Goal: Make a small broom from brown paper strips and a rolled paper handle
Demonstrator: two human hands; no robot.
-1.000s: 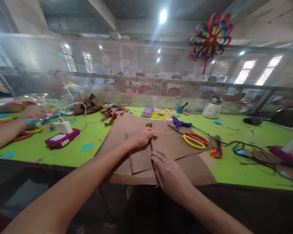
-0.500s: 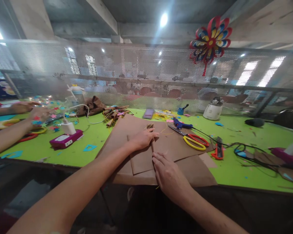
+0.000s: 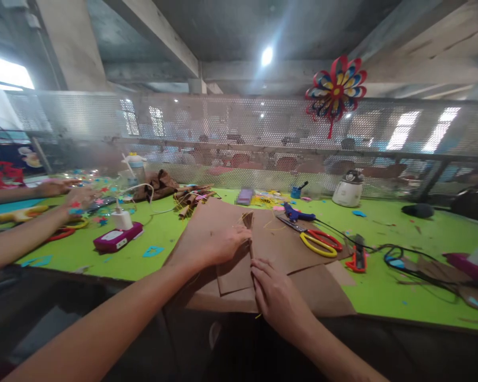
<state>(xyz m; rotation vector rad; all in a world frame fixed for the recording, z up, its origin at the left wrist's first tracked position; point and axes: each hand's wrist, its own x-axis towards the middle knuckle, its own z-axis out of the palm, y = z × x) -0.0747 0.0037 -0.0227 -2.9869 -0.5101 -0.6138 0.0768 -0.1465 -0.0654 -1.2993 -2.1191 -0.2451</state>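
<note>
A piece of brown paper (image 3: 235,281) lies on larger brown sheets, its right edge rolled into a thin paper tube (image 3: 252,251). Yellow string shows at the tube's far end, and a short yellow end pokes out near the table edge. My left hand (image 3: 230,245) grips the upper part of the tube with bent fingers. Lower down, my right hand (image 3: 276,289) holds the tube's right side, fingers close together and pressed along it. The palms hide part of the roll.
Right of the brown sheet (image 3: 207,228) lie scissors (image 3: 321,243), a blue glue gun (image 3: 298,213) and an orange-handled cutter (image 3: 358,254) near a black cable. A purple power strip (image 3: 117,239) sits left. Another person's arms (image 3: 35,233) reach in at far left. Behind stands a mesh partition (image 3: 223,127).
My left hand has drawn slightly nearer and curled its fingers at the tube, uncovering more of its far end. My right hand stays on the lower part. The camera view has tilted up.
</note>
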